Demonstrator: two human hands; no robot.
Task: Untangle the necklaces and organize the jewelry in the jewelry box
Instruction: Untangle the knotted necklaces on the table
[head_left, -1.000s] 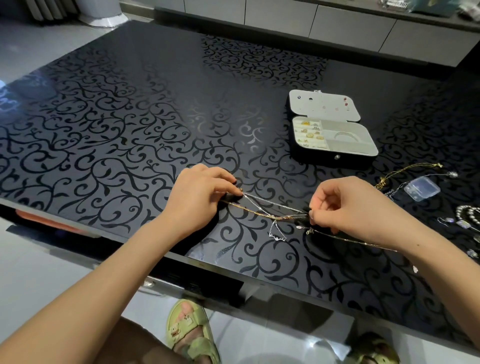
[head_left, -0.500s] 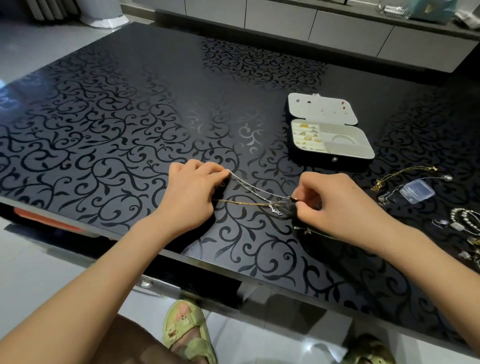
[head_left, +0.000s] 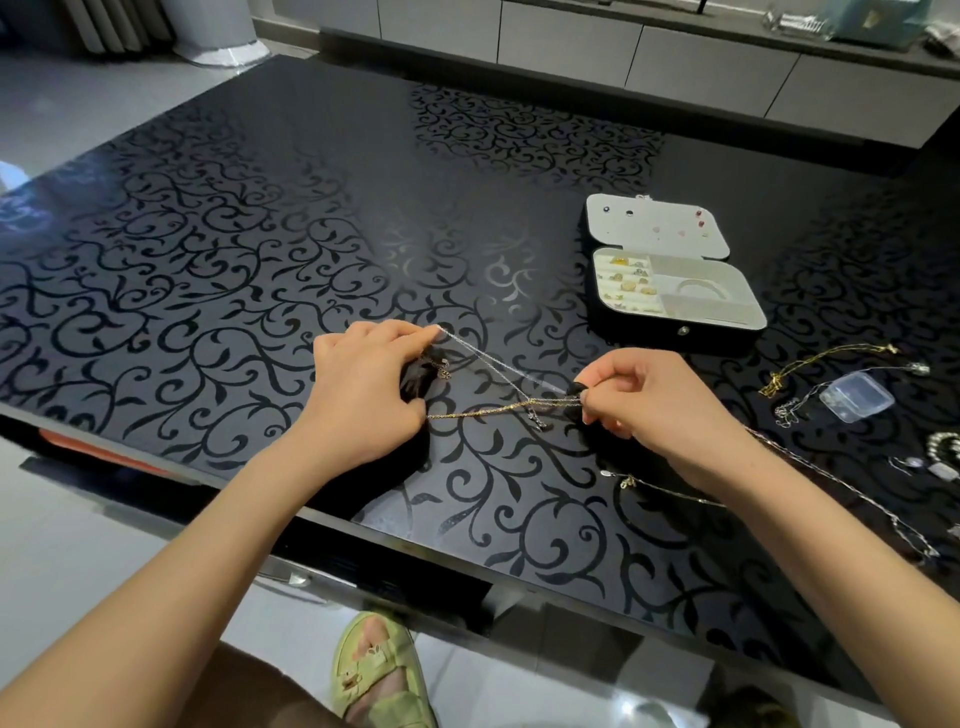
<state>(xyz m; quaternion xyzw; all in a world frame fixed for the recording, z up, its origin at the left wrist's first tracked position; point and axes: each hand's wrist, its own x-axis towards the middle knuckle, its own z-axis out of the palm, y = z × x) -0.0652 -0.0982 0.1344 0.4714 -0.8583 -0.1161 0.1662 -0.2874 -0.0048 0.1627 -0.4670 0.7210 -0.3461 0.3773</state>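
My left hand (head_left: 363, 395) pinches the left ends of two thin chains just above the black patterned table (head_left: 208, 249). A silver chain (head_left: 493, 364) runs from its fingertips down to my right hand (head_left: 660, 400). A gold chain (head_left: 498, 409) stretches lower between both hands and crosses the silver one near a small pendant (head_left: 535, 418). My right hand pinches the chains at that crossing. Chain tails trail out from under my right forearm (head_left: 670, 491). The open jewelry box (head_left: 675, 332), with rings and earrings in its white tray, lies behind my right hand.
At the right edge lie a gold necklace (head_left: 821, 361), a silver chain (head_left: 795, 408), a small clear plastic case (head_left: 857, 397) and a pearl piece (head_left: 943, 447). The table's near edge runs under my forearms. A foot in a green sandal (head_left: 379, 675) shows below.
Both hands have moved apart and slightly farther from me, pulling the chains tighter. The silver chain now rises clearly away from the gold one at the left.
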